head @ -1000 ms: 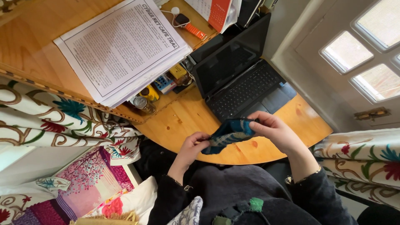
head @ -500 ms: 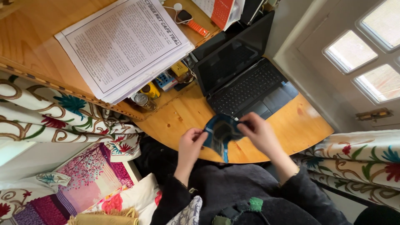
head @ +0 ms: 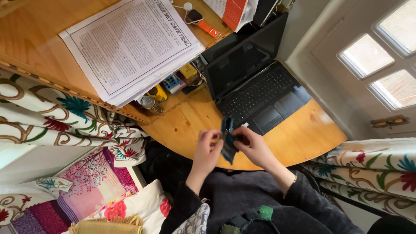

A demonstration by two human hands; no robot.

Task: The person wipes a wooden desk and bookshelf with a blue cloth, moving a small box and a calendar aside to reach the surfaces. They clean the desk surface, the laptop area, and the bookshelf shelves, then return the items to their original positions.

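Looking down from the head camera, both hands meet over the near edge of the round wooden counter [head: 299, 134], just in front of the open black laptop [head: 255, 82]. The left hand [head: 207, 149] and right hand [head: 255, 149] each pinch a small blue patterned cloth [head: 227, 138], grips clamped on it from either side. Judging by its narrow, doubled-up shape, the cloth seems folded at least once, not yet set down. Its lower part is hidden between the palms, so its exact kind is hard to tell. Left of the laptop, a stack of printed papers [head: 130, 47] overhangs small clutter that is hard to make out.
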